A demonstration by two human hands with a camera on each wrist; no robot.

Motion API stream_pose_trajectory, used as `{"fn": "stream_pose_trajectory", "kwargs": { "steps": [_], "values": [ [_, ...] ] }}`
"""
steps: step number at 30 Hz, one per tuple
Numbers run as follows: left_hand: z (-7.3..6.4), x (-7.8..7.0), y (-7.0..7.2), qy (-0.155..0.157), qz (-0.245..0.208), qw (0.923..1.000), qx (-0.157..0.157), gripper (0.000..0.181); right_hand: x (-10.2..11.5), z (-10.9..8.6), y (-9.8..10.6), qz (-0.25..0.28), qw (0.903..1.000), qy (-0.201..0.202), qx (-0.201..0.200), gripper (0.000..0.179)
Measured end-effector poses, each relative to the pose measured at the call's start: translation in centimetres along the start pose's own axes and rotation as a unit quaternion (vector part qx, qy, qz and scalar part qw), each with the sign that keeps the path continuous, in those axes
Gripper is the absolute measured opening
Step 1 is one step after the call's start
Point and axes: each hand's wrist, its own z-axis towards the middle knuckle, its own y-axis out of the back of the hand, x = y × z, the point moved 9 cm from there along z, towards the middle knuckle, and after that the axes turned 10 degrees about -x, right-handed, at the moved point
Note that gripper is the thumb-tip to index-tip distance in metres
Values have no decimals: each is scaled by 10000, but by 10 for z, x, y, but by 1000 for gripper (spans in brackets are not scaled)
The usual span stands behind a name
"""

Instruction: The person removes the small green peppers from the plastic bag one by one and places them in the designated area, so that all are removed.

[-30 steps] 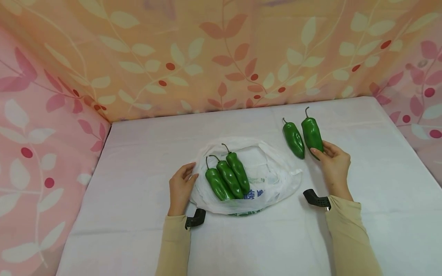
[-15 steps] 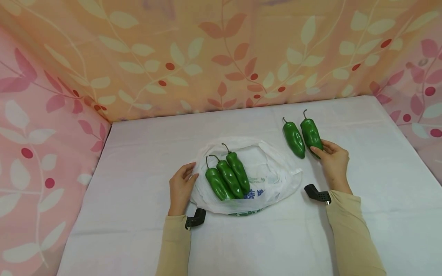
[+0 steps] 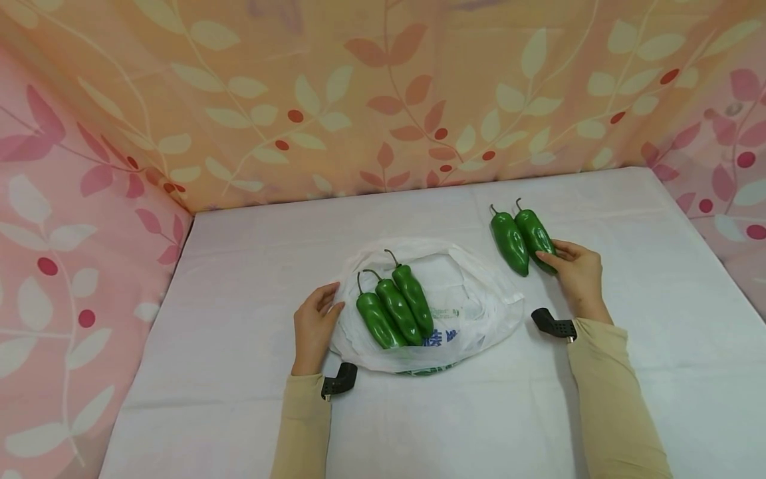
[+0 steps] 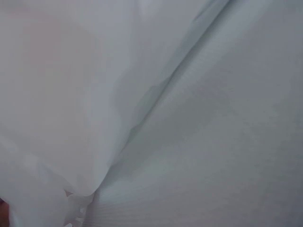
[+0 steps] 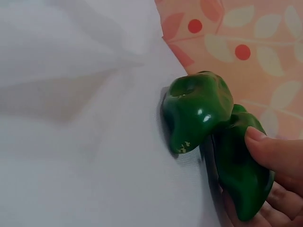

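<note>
Three green peppers [image 3: 397, 311] noted side by side within outline of white plastic bag [image 3: 501, 309], approx. mid-table, stems pointed far and slightly left. Farther right, inner pepper [image 3: 509, 243] is laid on white tablecloth [image 3: 239, 346]; outer pepper [image 3: 532, 233] is held close along its right side by R hand [image 3: 580, 276], near end pinched btwn thumb and fingers, grip closed to pepper's width. Contact btwn the two peppers looks likely; clearance under outer pepper can't be told.

Key relation: outer pepper extends far and left from R hand, long axis run far-left (stem) to near-right (tip), approx. parallel to inner pepper. R hand is nearer; L hand [image 3: 314, 326] is placed well apart, at bag's left rim, fingers partly bent; pinch vs. mere touch on film can't be told.
</note>
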Motion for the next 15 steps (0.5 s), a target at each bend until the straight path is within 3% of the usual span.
{"fn": "stream_pose_trajectory", "kwargs": {
  "steps": [5, 15],
  "values": [
    [0, 1, 0, 24, 0, 10000, 2, 35, -1, 2, -4, -199, 9997, -30, 168, 58],
    [0, 0, 0, 50, 35, 10000, 11, 35, 5, 0, 2, -480, 9975, 422, 298, 56]
  ]
}}
